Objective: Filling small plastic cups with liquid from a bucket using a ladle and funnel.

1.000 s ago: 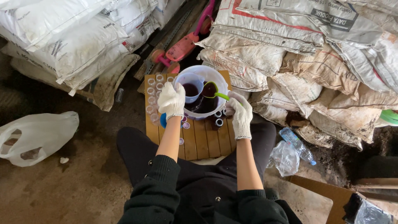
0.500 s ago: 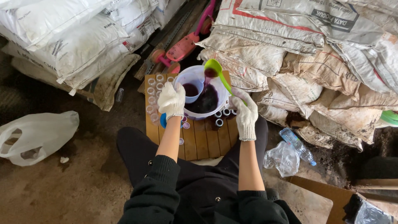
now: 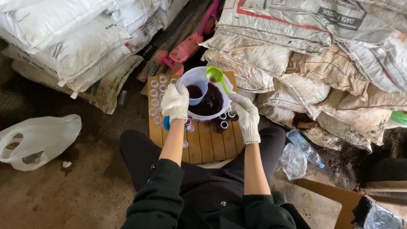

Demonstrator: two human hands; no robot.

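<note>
A white bucket (image 3: 189, 77) of dark purple liquid stands on a small wooden slatted table (image 3: 207, 144). My left hand (image 3: 175, 102), in a white glove, holds a pale blue cup (image 3: 200, 97) with dark liquid at the bucket's left rim. My right hand (image 3: 244, 114), also gloved, grips the handle of a green ladle (image 3: 215, 75) whose bowl hovers over the bucket beside the cup. Small clear vials (image 3: 155, 97) stand in rows left of the bucket. Several dark filled vials (image 3: 224, 124) sit in front of it.
Stacked white and dirty sacks (image 3: 313, 51) rise on the right, more sacks (image 3: 68, 38) on the left. A pink scooter (image 3: 186, 46) lies behind the table. A white plastic bag (image 3: 38, 140) rests on the floor left; a plastic bottle (image 3: 305, 148) and cardboard (image 3: 322, 203) lie right.
The ladle rose out of the bucket full of liquid, then came down toward the cup. My left hand and the cup stayed put.
</note>
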